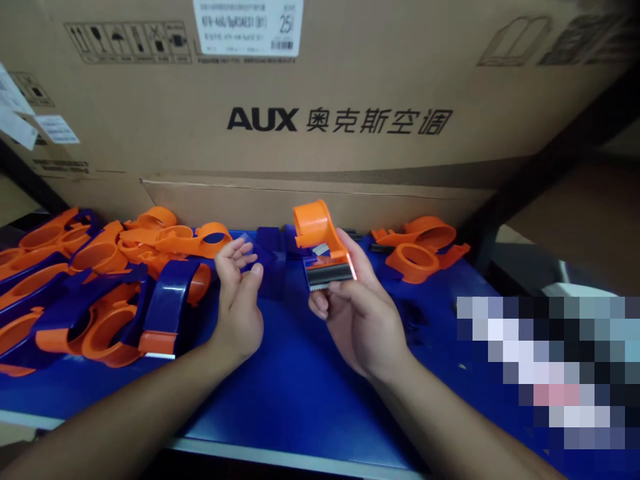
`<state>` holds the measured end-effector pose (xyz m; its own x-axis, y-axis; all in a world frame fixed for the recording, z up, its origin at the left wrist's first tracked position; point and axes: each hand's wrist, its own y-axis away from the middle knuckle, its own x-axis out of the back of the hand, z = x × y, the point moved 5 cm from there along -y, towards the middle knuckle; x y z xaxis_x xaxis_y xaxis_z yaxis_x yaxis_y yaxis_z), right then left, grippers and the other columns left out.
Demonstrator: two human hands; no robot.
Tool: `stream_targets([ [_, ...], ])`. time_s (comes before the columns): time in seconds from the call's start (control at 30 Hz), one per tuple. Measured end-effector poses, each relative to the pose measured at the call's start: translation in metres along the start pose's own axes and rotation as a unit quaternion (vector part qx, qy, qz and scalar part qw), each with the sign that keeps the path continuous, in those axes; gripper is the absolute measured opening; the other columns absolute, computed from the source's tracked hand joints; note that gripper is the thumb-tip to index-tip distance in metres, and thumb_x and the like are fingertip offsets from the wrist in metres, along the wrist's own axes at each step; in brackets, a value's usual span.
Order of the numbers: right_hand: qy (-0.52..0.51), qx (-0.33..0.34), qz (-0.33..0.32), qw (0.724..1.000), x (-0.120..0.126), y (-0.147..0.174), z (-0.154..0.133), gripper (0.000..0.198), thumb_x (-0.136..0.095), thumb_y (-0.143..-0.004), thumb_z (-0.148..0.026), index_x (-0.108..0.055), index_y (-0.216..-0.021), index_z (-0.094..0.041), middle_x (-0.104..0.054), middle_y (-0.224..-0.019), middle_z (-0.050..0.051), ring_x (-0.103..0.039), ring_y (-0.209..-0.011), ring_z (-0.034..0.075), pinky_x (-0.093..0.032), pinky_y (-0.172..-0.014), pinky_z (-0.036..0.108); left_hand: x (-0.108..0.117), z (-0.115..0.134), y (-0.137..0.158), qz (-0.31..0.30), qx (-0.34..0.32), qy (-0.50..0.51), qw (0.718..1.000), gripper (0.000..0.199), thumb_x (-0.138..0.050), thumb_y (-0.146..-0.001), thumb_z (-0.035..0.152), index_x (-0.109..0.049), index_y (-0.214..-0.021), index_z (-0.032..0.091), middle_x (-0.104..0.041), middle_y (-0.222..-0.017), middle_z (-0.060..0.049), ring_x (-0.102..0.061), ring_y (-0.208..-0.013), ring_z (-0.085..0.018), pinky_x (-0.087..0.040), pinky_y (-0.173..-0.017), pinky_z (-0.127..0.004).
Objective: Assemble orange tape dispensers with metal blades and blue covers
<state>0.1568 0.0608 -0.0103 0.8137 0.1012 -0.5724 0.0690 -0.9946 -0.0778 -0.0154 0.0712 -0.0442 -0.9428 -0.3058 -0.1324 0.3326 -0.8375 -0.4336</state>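
Currently right hand (363, 327) has thumb and fingers closed on a tape dispenser (319, 229), orange ring up, toothed edge toward the wearer, held above the blue table (295, 393). Left hand (239, 307) half open, fingers loosely curled, nothing in it, just beside the dispenser pile (170, 297). Orange parts (413, 262) lie right, carton (350, 157) behind.
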Motion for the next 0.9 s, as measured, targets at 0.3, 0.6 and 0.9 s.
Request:
stream_targets([
  [0.3, -0.013, 0.084, 0.08, 0.993, 0.023, -0.024, -0.028, 0.074, -0.067, -0.072, -0.018, -0.052, -0.143, -0.035, -0.06, -0.088, -0.007, -0.043, -0.05, 0.006, -0.034, -0.047, 0.023, -0.016, 0.002, 0.012, -0.107, -0.084, -0.18, 0.974, 0.048, -0.065, -0.095, 0.028, -0.051, -0.141, 0.027, -0.06, -0.139, -0.012, -0.059, -0.128, -0.028, -0.05, -0.104, -0.045],
  [0.6, -0.073, 0.144, 0.101, 0.982, 0.045, -0.036, -0.052, 0.059, -0.07, -0.079, -0.034, -0.054, -0.136, -0.033, -0.062, -0.084, -0.006, -0.044, -0.046, 0.006, -0.032, -0.044, 0.023, -0.054, 0.0, -0.008, -0.183, -0.145, -0.417, 0.878, 0.037, -0.065, -0.091, 0.023, -0.061, -0.127, 0.024, -0.071, -0.126, -0.009, -0.063, -0.123, -0.029, -0.049, -0.11, -0.047],
  [0.9, -0.122, 0.123, 0.075, 0.982, 0.048, -0.039, -0.046, 0.071, -0.056, -0.063, -0.019, -0.053, -0.133, -0.03, -0.062, -0.078, -0.006, -0.045, -0.044, 0.008, -0.033, -0.044, 0.024, -0.102, -0.015, -0.05, -0.206, -0.103, -0.541, 0.809, 0.033, -0.062, -0.095, 0.034, -0.07, -0.126, 0.025, -0.074, -0.127, -0.011, -0.062, -0.126, -0.034, -0.048, -0.11, -0.051],
])
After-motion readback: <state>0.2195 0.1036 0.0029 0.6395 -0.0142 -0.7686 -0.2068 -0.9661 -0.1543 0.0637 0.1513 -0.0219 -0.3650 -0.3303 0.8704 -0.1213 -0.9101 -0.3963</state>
